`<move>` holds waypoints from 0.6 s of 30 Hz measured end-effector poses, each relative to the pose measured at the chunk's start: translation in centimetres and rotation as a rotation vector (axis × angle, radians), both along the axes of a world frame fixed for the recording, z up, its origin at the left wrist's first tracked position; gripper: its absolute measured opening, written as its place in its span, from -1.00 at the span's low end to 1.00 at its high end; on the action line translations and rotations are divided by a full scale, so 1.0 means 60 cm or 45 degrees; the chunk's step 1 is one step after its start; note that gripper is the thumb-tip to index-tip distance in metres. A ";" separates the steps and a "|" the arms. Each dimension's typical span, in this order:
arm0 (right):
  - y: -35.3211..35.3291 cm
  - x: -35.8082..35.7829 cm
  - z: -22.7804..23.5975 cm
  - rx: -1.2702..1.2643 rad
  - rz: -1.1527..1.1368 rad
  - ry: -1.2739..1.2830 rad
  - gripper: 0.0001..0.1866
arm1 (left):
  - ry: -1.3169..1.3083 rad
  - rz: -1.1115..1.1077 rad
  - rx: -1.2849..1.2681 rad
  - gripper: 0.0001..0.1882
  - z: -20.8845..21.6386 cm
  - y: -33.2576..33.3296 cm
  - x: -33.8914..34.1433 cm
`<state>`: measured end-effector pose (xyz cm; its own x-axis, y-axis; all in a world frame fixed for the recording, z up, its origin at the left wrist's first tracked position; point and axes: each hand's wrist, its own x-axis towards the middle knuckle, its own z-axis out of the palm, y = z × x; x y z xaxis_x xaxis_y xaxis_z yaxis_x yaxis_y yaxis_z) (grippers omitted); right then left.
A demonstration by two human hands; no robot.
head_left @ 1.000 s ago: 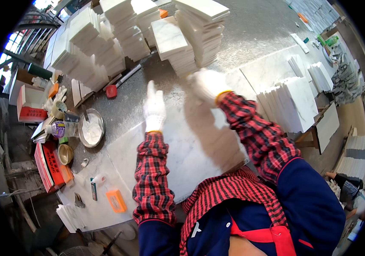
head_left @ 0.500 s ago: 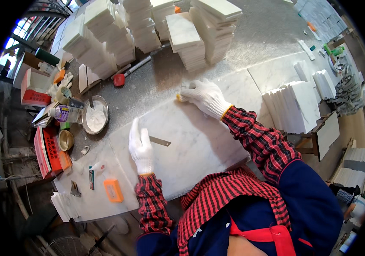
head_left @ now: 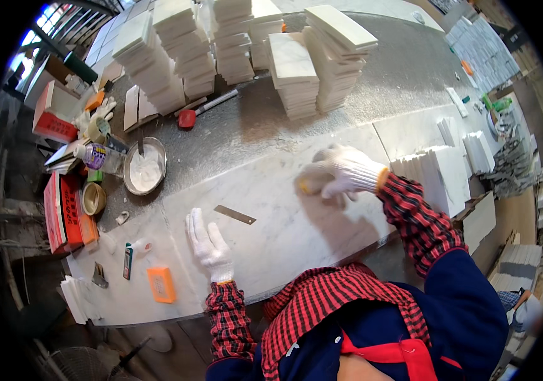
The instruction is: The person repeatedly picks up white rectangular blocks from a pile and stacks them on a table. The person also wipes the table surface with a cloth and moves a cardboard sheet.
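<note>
Right hand (head_left: 347, 174) on sponge (head_left: 309, 183) | left hand (head_left: 208, 244) flat on slab (head_left: 284, 235)

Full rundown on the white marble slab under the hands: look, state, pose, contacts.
The white marble slab is a large flat sheet with faint grey veining and a matte, dusty-looking face. It lies flat on the grey speckled workbench, its near edge toward the person. The left hand, in a white knit glove, rests palm-down on it. The gloved right hand presses a small yellowish pad against it. A thin flat metal strip lies loose on it between the hands.
</note>
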<state>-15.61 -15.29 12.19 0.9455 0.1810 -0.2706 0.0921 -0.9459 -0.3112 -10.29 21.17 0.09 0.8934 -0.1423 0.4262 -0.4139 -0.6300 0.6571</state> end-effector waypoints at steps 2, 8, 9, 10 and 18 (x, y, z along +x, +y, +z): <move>0.005 0.008 0.036 0.037 -0.258 0.264 -0.26 | 0.012 0.023 -0.008 -0.56 -0.002 0.006 0.001; -0.019 0.087 -0.067 -0.259 -0.465 -0.177 -0.07 | 0.014 -0.012 0.048 -0.56 -0.008 0.000 0.007; 0.003 0.109 -0.076 -0.356 -0.472 -0.186 -0.06 | 0.013 -0.001 0.058 -0.56 -0.007 0.003 0.007; 0.028 0.126 -0.083 -0.370 -0.496 -0.206 -0.06 | 0.026 0.008 0.061 -0.56 -0.007 0.003 0.008; 0.088 0.163 -0.127 -0.377 -0.551 -0.368 -0.20 | -0.008 0.033 0.047 -0.57 0.005 -0.008 0.008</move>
